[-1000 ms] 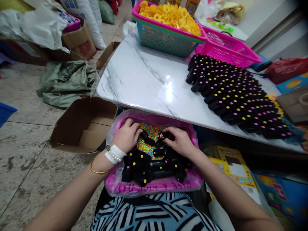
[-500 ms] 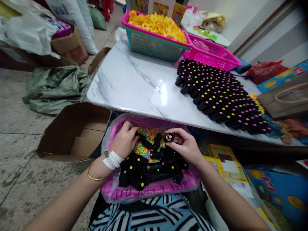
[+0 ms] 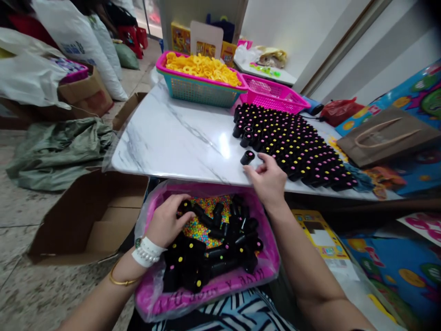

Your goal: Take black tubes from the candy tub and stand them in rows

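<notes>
A plastic-lined pink tray (image 3: 151, 294) holds small colourful beads (image 3: 203, 232) and several black cylinders (image 3: 215, 266) with coloured dots. My left hand (image 3: 168, 219) is over the tray's left side, its thumb and fingers around a black cylinder (image 3: 185, 207) with a yellow dot. Above the white marble table (image 3: 172, 142), my right hand (image 3: 267, 177) has its thumb and forefinger apart with nothing between them. Just beyond these fingertips a single black cylinder (image 3: 247, 157) stands upright on the table, beside the large block of dotted black cylinders (image 3: 296, 142).
A teal and pink basket (image 3: 203, 92) of yellow rings stands at the table's back, next to a pink basket (image 3: 275, 94). A brown paper bag (image 3: 386, 135) is at the right. An open cardboard box (image 3: 93, 220) sits on the floor at the left.
My right hand has moved from the tray up to the table, and the cylinder it held now stands there, released. My left hand now has its fingers around a dotted cylinder. The view has shifted.
</notes>
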The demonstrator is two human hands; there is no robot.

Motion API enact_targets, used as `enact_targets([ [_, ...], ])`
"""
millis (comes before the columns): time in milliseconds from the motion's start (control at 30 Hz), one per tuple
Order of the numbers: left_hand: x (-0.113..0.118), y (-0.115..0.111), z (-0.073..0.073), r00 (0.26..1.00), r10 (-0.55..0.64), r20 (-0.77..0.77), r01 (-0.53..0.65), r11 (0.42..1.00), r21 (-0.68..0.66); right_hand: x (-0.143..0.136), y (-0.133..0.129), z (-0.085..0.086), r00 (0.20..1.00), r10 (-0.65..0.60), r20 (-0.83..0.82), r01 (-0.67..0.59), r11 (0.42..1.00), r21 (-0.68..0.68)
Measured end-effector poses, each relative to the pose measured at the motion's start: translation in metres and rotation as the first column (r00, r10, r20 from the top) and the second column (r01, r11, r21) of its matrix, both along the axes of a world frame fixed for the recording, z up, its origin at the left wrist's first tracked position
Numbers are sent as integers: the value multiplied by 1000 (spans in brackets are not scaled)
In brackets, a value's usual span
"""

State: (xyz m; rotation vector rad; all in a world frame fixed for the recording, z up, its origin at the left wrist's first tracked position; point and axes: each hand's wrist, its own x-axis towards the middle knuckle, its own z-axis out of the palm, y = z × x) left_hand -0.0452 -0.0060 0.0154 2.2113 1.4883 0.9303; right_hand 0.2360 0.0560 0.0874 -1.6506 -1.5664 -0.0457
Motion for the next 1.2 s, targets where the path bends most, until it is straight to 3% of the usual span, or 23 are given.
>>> enact_targets([
  [100,6,-6,13,999,15,43,-17,998,53,-20,-46,-6,992,43,-118,-34,997,73],
  [167,16,-11,19,997,-66,29,64,996,66,-38,-72,-13,935,292,-200,-311,948,-69],
  [233,27,-14,22,981,-196,10,195,978,73,-55,-84,-24,771,519,-370,-619,746,-244],
  [300,35,-14,21,954,-300,4,299,952,67,-64,-80,-37,611,553,-566,-779,548,-306],
  [367,39,-6,18,936,-351,13,350,936,33,-60,-66,-49,568,510,-646,-810,485,-329],
  [433,38,8,15,933,-359,1,359,933,-27,-46,-52,-54,666,522,-533,-744,516,-424],
  [533,41,34,9,917,-385,-102,372,919,-129,-19,-42,-53,834,526,-167,-522,653,-549],
  [600,52,51,3,888,-434,-150,408,896,-175,-6,-42,-50,853,522,-13,-431,689,-583],
  [700,77,62,-7,846,-499,-190,459,861,-221,1,-46,-49,841,536,72,-394,699,-597],
  [833,91,48,-13,755,-563,-337,450,818,-359,0,-43,-53,851,502,153,-345,755,-558],
  [933,75,30,-7,724,-536,-433,393,838,-379,-7,-37,-55,792,554,257,-327,740,-588],
  [1100,41,16,12,715,-446,-539,268,886,-379,-36,-34,-66,579,704,411,-258,636,-727],
  [1200,32,11,17,753,-326,-572,158,933,-325,-52,-33,-78,584,751,308,-303,554,-775],
])
